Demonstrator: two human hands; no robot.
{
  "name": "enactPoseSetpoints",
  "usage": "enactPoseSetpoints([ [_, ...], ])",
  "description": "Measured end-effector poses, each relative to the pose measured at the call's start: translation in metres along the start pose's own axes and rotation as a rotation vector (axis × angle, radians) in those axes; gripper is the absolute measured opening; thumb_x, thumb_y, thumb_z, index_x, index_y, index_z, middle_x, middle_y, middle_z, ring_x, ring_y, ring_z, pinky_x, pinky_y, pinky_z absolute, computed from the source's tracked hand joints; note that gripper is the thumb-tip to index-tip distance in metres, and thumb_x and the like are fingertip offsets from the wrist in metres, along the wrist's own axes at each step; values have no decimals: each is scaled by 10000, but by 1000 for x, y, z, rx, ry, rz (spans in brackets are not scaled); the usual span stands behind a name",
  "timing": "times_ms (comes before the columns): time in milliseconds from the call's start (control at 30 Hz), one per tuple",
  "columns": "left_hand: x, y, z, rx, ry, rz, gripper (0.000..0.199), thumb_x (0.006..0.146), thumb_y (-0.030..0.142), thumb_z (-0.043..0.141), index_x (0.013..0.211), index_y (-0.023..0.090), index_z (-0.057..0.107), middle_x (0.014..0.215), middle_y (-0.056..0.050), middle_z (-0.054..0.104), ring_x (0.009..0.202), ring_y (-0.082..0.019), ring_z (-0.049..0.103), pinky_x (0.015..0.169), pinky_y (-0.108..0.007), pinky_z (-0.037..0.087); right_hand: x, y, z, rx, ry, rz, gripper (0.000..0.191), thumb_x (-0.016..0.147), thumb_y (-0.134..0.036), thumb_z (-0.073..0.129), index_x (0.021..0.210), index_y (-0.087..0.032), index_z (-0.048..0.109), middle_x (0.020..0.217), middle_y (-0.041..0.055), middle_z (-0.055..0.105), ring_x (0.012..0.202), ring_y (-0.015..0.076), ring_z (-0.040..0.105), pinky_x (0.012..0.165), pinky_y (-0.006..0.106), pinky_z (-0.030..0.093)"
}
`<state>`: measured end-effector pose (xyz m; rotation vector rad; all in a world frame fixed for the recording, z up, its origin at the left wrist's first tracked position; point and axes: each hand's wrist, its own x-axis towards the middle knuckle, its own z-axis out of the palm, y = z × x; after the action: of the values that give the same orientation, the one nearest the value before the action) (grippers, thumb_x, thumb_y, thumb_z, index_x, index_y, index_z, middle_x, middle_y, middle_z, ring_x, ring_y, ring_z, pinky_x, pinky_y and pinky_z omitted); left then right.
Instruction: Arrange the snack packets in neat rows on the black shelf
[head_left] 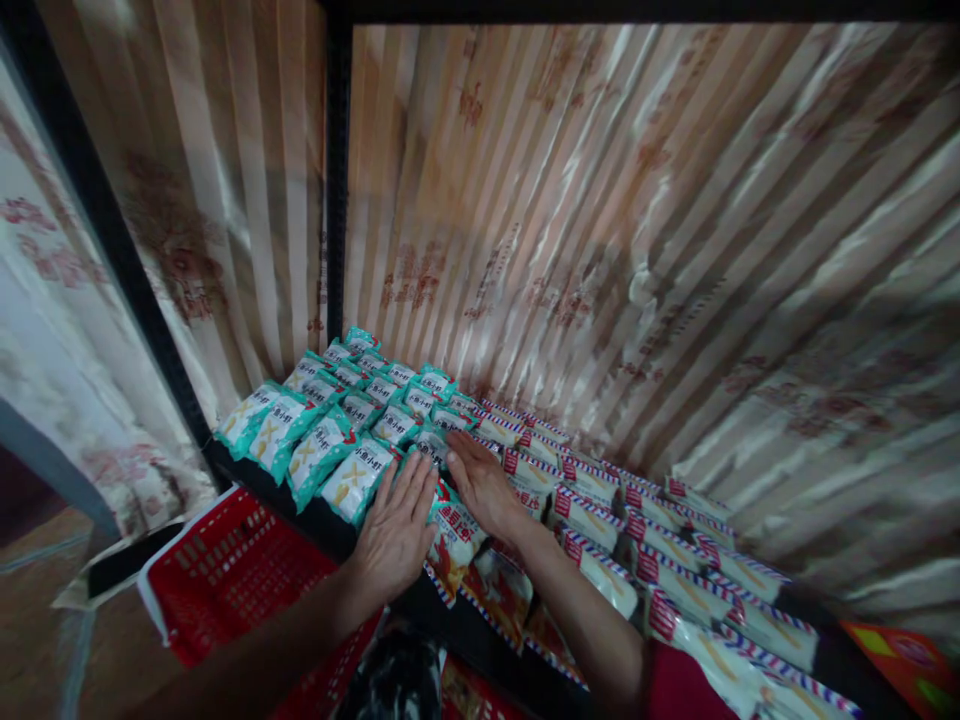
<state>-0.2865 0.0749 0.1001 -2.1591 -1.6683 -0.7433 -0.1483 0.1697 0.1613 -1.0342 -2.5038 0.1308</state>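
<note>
My left hand [401, 520] lies with its fingers stretched out against the front of the teal-and-white snack bags [356, 482]. Facing it, my right hand [480, 485] has its fingers extended, palm turned towards the left. Between and behind my fingertips sits another teal snack bag [431, 445], partly covered by them; whether both hands press on it I cannot tell. Under my wrists, a white-and-red snack bag [456, 530] with a striped edge shows at the front of the shelf. The teal bags stand in several leaning rows.
Rows of white snack bags [600, 575] with red-and-blue striped edges fill the shelf to the right. A red plastic basket [247, 560] stands below the shelf's front edge. Patterned sheeting [525, 200] hangs behind, with a dark upright post [337, 180] at the corner.
</note>
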Motion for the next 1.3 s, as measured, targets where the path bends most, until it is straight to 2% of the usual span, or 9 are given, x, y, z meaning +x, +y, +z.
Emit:
enactPoseSetpoints([
  [100,-8,11,1,-13,31,-59,594,836,253,450,1386,99,285,1485,-135,247,1387,-278,123,1098,-503,221,-4,-6,-2,12,6,-7,529,959,-412,189,1287,-134,495,1335,129,501,1300,229,377,1056,460,342],
  [267,-22,22,7,-26,51,-160,602,846,218,437,1401,89,244,1490,-159,216,1387,-288,115,1088,-509,248,-5,-6,1,9,-67,-7,543,960,-411,176,1286,-116,496,1315,137,521,1289,225,394,1071,455,325],
  [367,-31,28,9,-54,67,-204,613,849,177,413,1417,92,197,1501,-163,174,1387,-293,106,1082,-515,256,-9,-8,2,8,-23,-14,537,958,-413,199,1291,-108,489,1356,144,473,1317,230,348,1075,457,325],
  [467,-41,36,8,-75,75,-216,628,847,155,405,1425,95,168,1507,-160,152,1386,-296,103,1079,-512,266,-22,-16,0,-4,19,-51,496,957,-392,246,1303,-122,476,1382,137,441,1336,232,311,1075,473,321],
  [700,-64,55,5,-76,47,-219,706,813,137,429,1436,96,101,1511,-173,90,1380,-324,96,1057,-545,299,-54,-37,-1,-45,4,-66,446,958,-360,284,1306,-157,476,1399,115,422,1339,235,303,1086,494,292],
  [1000,-67,63,13,-116,39,-255,806,778,88,399,1433,85,-71,1500,-178,58,1378,-315,72,1011,-544,374,-52,-45,7,-80,-31,-67,440,951,-320,294,1288,-122,496,1364,141,462,1325,243,333,1076,484,306],
  [1167,-63,64,16,-137,18,-297,800,774,73,399,1433,74,-55,1501,-189,87,1377,-307,73,1026,-528,362,-54,-48,6,-128,-47,-93,436,946,-297,312,1300,-103,479,1395,146,417,1342,255,293,1084,493,286],
  [1300,-67,62,17,-155,65,-280,729,827,92,368,1437,91,-30,1505,-186,87,1379,-299,71,1026,-516,360,-56,-49,9,-148,-38,-109,431,943,-296,330,1297,-104,481,1386,149,431,1342,258,294,1077,496,296],
])
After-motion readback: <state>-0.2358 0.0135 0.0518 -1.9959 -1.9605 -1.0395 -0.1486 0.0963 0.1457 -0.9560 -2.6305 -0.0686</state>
